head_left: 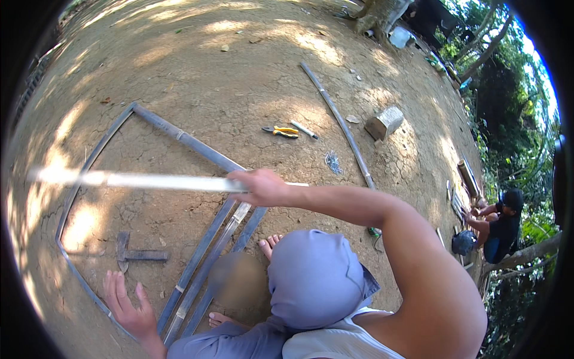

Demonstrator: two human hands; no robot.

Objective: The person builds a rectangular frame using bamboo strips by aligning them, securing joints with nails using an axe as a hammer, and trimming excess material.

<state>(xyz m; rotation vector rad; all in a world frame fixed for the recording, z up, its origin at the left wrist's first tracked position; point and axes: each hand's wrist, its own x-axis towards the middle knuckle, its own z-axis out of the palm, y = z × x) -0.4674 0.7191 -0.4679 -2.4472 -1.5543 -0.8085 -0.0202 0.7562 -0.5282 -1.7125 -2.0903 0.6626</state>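
Dirt yard; right hand (263, 186) grips pale bamboo strip (143, 180); left hand (128, 305) on ground.

one hammer (136, 255), one pliers (281, 131), one brick (384, 122)

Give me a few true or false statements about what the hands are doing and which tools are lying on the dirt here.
1. The right hand grips a long pale strip held level above the ground. True.
2. The left hand holds the hammer. False: it lies open on the dirt beside the frame of bamboo strips, and the hammer lies apart from it.
3. Yellow-handled pliers lie on the ground beyond the frame. True.
4. The wooden block sits inside the frame. False: it lies outside it, past the long pole.
5. Another person crouches at the right edge. True.
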